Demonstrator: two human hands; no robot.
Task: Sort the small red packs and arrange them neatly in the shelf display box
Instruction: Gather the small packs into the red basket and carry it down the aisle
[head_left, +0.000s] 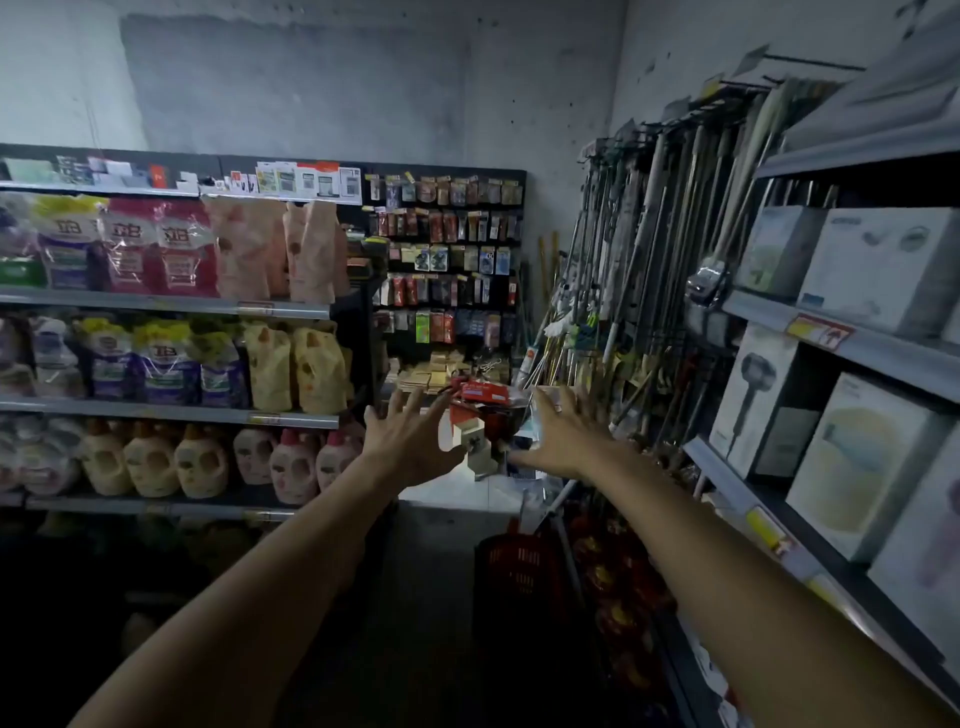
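Left hand (410, 441): fingers spread, holding nothing, just left of the blurred red-and-white cardboard display box (461, 422). Small flat red packs (483, 391) lie heaped at the box top, between both hands. Right hand (563, 434): fingers spread, just right of the box.

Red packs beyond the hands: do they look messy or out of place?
Yes. The small red packs lie tilted in a loose heap at the aisle's end, unlike the straight rows of carded goods on the black pegboard above. The left hand and right hand reach toward them, fingers spread.
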